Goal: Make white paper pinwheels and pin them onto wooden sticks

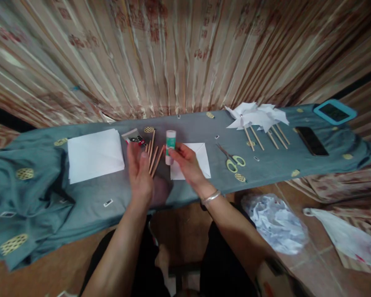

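My right hand [187, 161] grips a glue stick [171, 142], white with a green label, and holds it upright. Below that hand a creased white paper square [200, 159] lies on the cloth, partly covered by the hand. My left hand [140, 173] is raised with fingers stretched and nothing in it. Several wooden sticks [154, 154] lie just beyond its fingers, some of them hidden. Behind them sits a small clear packet [134, 135] of dark, shiny bits, too small to make out.
White paper sheets [95, 154] are stacked at left. Scissors [231, 159], paper pinwheels [256, 117] on sticks, a phone [312, 141] and a blue-framed device [335, 111] lie to the right. A plastic bag of paper scraps [276, 222] is on the floor.
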Demonstrator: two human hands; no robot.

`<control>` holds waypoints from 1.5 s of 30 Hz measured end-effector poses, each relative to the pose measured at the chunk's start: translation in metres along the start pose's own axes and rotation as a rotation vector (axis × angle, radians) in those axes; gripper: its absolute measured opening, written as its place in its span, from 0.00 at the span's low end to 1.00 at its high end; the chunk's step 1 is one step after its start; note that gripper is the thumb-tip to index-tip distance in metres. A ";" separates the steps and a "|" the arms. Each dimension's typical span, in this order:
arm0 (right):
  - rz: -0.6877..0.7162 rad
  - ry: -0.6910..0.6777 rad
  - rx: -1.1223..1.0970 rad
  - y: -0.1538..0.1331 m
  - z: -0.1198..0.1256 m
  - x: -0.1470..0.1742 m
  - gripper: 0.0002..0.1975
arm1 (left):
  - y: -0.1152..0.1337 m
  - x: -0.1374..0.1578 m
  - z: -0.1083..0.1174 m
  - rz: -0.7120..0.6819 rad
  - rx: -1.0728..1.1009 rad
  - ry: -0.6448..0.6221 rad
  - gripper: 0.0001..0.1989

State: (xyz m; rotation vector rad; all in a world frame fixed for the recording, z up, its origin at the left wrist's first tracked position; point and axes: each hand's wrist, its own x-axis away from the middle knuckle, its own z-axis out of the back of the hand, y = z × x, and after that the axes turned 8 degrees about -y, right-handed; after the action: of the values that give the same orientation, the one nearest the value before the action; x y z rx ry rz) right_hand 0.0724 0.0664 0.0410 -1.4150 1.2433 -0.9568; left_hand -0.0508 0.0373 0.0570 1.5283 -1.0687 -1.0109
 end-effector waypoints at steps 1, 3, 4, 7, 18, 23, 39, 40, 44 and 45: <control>-0.038 -0.010 -0.170 -0.003 0.011 0.003 0.14 | -0.002 0.004 -0.009 0.158 0.162 -0.064 0.32; -0.092 0.012 -0.360 -0.009 0.029 0.010 0.13 | -0.006 0.010 -0.025 0.418 0.340 -0.174 0.27; -0.116 0.024 -0.406 -0.012 0.036 0.014 0.13 | -0.009 0.013 -0.031 0.479 0.387 -0.203 0.25; -0.176 0.035 -0.461 -0.018 0.050 0.025 0.11 | -0.016 0.019 -0.046 0.543 0.456 -0.282 0.22; -0.231 0.014 -0.144 -0.026 0.079 0.023 0.15 | -0.026 0.013 -0.065 0.571 0.293 -0.422 0.17; -0.227 0.090 -0.063 -0.034 0.097 0.021 0.13 | -0.030 0.008 -0.047 0.524 0.097 -0.445 0.18; -0.185 0.195 0.115 -0.005 0.097 0.014 0.13 | -0.038 0.001 -0.020 -0.274 -0.783 -0.651 0.10; -0.187 0.196 0.133 -0.003 0.097 0.015 0.13 | -0.040 0.001 -0.020 -0.301 -0.804 -0.657 0.09; -0.180 0.182 0.208 -0.001 0.098 0.015 0.11 | -0.046 0.000 -0.022 -0.374 -0.893 -0.710 0.08; -0.177 0.171 0.234 -0.001 0.098 0.015 0.11 | -0.047 0.000 -0.022 -0.374 -0.912 -0.726 0.08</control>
State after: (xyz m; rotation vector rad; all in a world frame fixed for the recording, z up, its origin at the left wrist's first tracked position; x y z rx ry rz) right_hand 0.1692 0.0678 0.0214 -1.2938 1.0993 -1.3236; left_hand -0.0227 0.0492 0.0153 0.5972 -0.5886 -2.0523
